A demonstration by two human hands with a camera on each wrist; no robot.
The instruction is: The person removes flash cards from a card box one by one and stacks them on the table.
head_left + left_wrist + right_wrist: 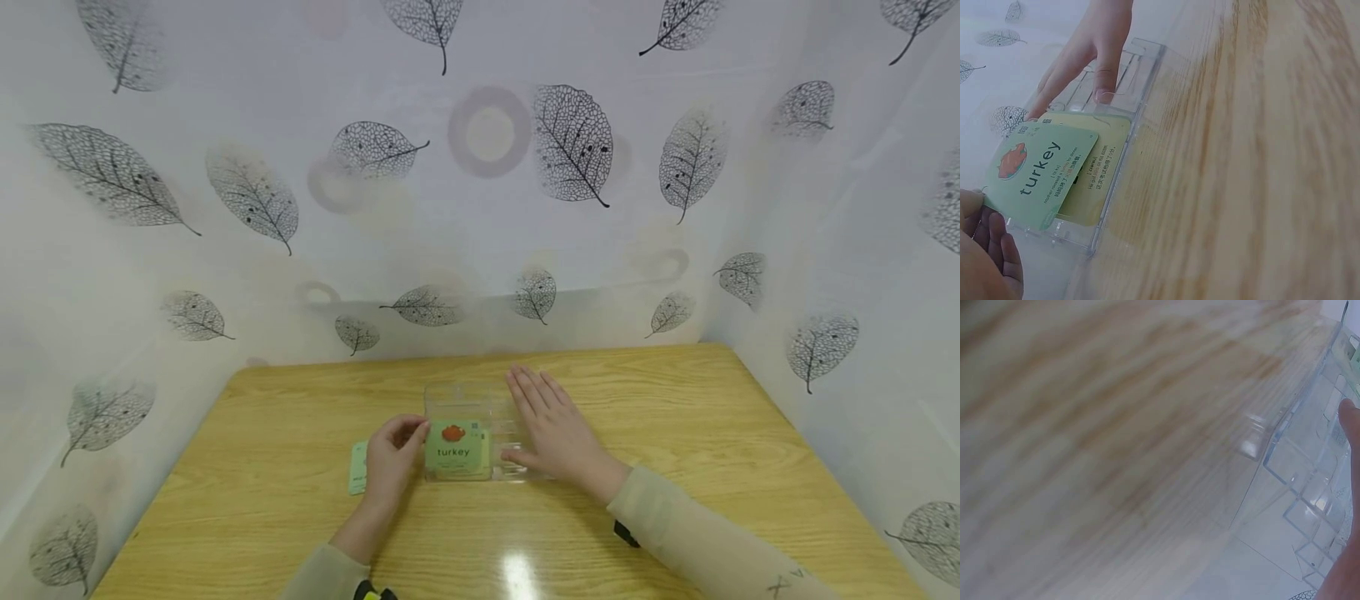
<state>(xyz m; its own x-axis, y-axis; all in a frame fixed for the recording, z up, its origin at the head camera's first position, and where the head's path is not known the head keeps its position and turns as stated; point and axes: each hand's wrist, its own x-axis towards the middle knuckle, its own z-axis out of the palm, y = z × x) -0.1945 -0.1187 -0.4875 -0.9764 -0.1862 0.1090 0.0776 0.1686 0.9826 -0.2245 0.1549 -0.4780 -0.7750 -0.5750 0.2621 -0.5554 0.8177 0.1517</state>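
Observation:
A green flashcard (453, 463) printed "turkey" under a picture of a roast bird lies over the left part of a clear plastic case (457, 402). My left hand (392, 460) pinches this card at its left edge between thumb and finger. In the left wrist view the card is tilted over a yellow card (1100, 165) in the case. My right hand (557, 430) rests with straight, slightly spread fingers on the right part of the case, its thumb pointing toward the cards. Dividing walls (1297, 500) of the case show in the right wrist view.
Another pale green card (357, 468) lies on the wooden table (285, 417) left of the case, partly hidden behind the left hand. A white curtain (465, 233) with dark leaf prints stands around the table's back and sides.

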